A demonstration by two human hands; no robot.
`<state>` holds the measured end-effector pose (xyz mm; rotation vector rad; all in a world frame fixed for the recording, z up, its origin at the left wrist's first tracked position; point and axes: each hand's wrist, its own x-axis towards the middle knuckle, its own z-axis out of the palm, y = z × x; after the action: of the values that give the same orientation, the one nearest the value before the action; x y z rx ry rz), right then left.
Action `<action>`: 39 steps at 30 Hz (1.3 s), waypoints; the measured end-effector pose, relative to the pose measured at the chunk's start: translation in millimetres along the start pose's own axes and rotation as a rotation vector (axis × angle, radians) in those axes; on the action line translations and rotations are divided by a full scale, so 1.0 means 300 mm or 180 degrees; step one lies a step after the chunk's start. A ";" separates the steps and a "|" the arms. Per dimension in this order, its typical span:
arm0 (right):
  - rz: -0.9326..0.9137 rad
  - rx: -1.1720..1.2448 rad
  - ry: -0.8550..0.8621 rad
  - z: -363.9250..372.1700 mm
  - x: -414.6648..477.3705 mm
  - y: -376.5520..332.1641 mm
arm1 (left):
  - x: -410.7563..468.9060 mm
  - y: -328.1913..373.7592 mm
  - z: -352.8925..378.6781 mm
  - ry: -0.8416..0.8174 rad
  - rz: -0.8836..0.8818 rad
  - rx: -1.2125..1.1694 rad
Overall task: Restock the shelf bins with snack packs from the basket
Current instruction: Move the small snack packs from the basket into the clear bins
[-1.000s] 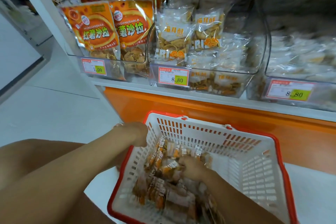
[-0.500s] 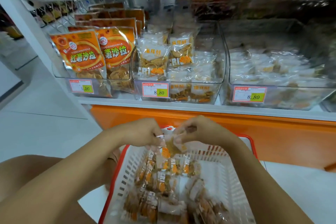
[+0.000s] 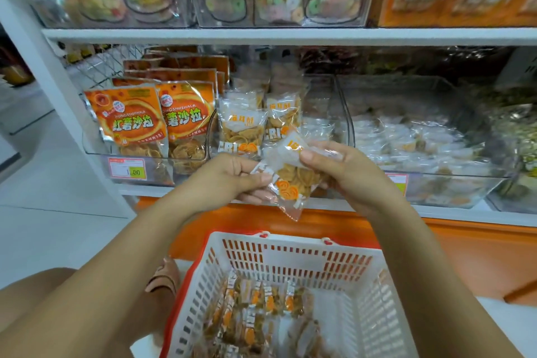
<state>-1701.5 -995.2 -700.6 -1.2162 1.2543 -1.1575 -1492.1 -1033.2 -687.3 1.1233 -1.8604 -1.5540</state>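
A clear snack pack (image 3: 290,174) with orange print and round crisps hangs between both hands in front of the shelf. My left hand (image 3: 232,177) pinches its lower left edge. My right hand (image 3: 343,171) grips its upper right corner. Directly behind stands the clear middle bin (image 3: 328,113) holding matching packs (image 3: 241,128) upright at its left side. Below, the white basket (image 3: 293,253) with a red rim sits on the floor and holds several more packs (image 3: 255,314).
A left bin holds orange pouches (image 3: 128,122). A right bin (image 3: 436,183) is full of pale wrapped snacks. The upper shelf (image 3: 290,35) carries tubs of coloured rings. An orange base panel (image 3: 465,247) runs under the shelf. White floor (image 3: 58,227) lies at left.
My right hand picked a pack out of the basket, my left hand joined it, and both raised the pack to the middle bin's front. The view tilted upward.
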 end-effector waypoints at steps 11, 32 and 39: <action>-0.0766 -0.1450 0.1136 -0.054 0.167 -0.209 | 0.118 -0.009 -0.052 0.1354 0.0804 0.2323; -0.0161 -0.1761 0.1160 0.014 0.358 -0.028 | 0.222 0.015 -0.023 0.1874 0.0533 0.3482; -0.1137 -0.1940 0.1373 0.039 0.256 -0.042 | 0.175 0.006 -0.027 0.1722 0.0952 0.2809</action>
<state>-1689.0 -1072.2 -691.3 -1.7503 1.8558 -1.3954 -1515.6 -1080.8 -691.4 1.3336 -2.1880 -0.1672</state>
